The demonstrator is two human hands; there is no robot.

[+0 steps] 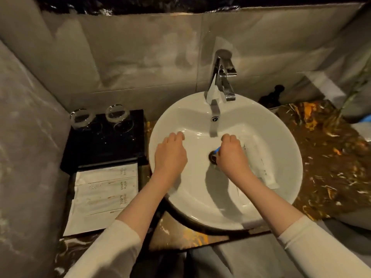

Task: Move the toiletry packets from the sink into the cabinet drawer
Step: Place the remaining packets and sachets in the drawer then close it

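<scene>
Down at the near edge, our two pale sleeves point(112, 249) reach forward over the marbled counter point(325, 157) and into the round white sink point(200, 209). To our left lies a stack of white toothbrush packets point(104, 197), flat on the counter beside the basin. Our left hand point(170, 155) hovers over the bowl, fingers loosely curled, holding nothing. Our right hand point(232, 155) sits over the drain point(212, 156), fingers curled down around something small and blue point(216, 150); what it is, we cannot tell. Just right of that hand, a white toiletry packet point(263, 167) lies inside the sink. Further back, the chrome faucet point(223, 77) stands behind the bowl, and two upturned glasses point(117, 113) sit on a black tray point(104, 145).
</scene>
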